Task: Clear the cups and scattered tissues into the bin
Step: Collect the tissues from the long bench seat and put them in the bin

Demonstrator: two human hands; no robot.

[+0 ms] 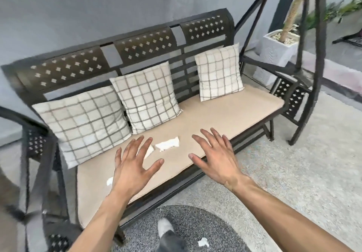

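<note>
White tissues lie scattered on the beige seat cushion of a dark metal swing bench. One crumpled tissue sits between my hands. A second tissue is partly hidden under my left fingers. A third scrap peeks out left of my left wrist. Another tissue lies on the grey round rug by my shoe. My left hand hovers open, fingers spread, over the cushion. My right hand is open too, just right of the middle tissue. No cups or bin are in view.
Three checked pillows lean against the bench back. The swing frame's black legs stand at the right, with a white planter behind. A grey round rug and my shoe are below.
</note>
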